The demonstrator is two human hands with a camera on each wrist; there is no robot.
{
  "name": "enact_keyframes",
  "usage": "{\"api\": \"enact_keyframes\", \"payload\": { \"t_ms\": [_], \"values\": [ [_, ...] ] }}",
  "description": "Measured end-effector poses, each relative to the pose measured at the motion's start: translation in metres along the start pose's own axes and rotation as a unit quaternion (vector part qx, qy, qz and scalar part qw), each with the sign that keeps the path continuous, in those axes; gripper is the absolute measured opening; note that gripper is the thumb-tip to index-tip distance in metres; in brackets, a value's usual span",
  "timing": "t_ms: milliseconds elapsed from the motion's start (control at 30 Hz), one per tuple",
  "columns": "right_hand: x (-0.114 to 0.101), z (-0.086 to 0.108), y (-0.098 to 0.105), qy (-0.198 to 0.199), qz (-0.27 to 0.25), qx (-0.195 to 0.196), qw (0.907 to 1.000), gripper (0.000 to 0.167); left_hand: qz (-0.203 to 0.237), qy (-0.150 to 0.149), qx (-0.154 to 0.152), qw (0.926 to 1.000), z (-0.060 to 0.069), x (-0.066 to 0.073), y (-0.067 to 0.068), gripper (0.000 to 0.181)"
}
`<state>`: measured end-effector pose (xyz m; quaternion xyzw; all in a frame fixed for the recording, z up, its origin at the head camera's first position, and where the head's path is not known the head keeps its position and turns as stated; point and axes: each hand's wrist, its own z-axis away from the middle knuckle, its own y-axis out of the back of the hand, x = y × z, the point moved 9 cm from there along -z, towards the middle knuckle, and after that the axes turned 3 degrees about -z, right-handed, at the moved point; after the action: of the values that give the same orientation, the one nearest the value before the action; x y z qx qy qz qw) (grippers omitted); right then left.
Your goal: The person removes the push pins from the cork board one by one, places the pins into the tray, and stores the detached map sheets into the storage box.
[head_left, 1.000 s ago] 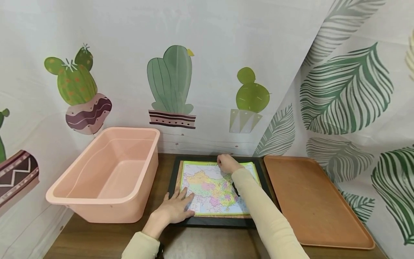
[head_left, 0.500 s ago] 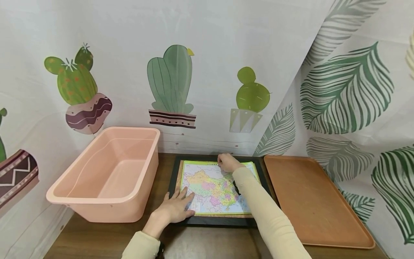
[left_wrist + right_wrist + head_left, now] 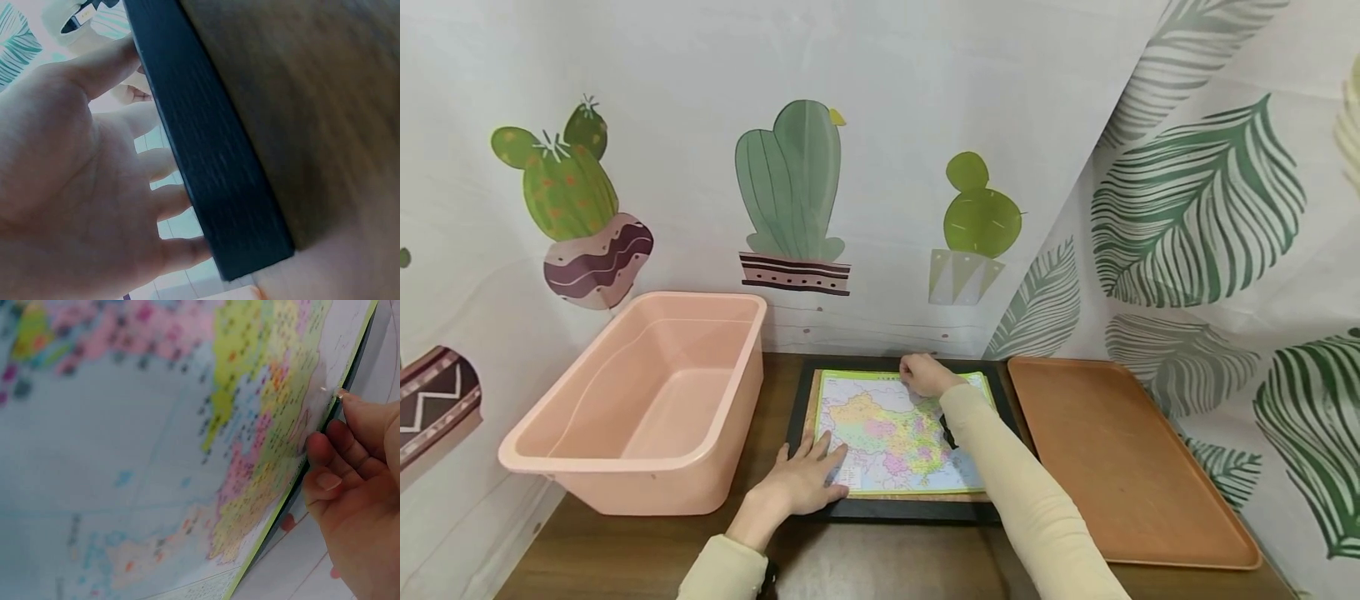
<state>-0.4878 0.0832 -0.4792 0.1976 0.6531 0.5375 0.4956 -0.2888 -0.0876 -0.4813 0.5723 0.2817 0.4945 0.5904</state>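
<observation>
A colourful paper map lies on a board with a black frame; a narrow brown strip of board shows along its left and lower sides. My left hand rests with fingers spread across the frame and the map's lower-left corner. In the left wrist view its palm stands beside the black frame edge. At the map's top edge my right hand has curled fingers. The right wrist view shows its thumb tip at a small shiny clear thing, like a pushpin, by the map's border.
A deep pink plastic tub stands left of the board. To the right lies a flat orange-brown tray. Both are on a brown wooden table. A patterned curtain with cacti and leaves hangs close behind.
The head view has shifted slightly, so everything sits a little further left in it. Both hands keep their places on the map and frame.
</observation>
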Motion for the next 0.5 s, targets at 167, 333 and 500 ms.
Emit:
{"api": "enact_keyframes", "payload": {
  "t_ms": [167, 333, 500],
  "values": [
    [-0.005, 0.004, 0.006, 0.007, 0.010, 0.004, 0.9999, 0.020, 0.003, -0.001, 0.000, 1.0000, 0.001, 0.002, 0.002, 0.067],
    [-0.014, 0.012, 0.014, 0.022, 0.005, 0.005, 0.9997, 0.023, 0.007, -0.002, -0.002, 1.0000, 0.001, 0.002, 0.002, 0.066],
    [-0.026, 0.023, 0.025, 0.051, -0.002, 0.013, 0.9986, 0.027, 0.009, -0.001, -0.001, 1.0000, 0.000, -0.001, -0.001, 0.066]
  ]
}}
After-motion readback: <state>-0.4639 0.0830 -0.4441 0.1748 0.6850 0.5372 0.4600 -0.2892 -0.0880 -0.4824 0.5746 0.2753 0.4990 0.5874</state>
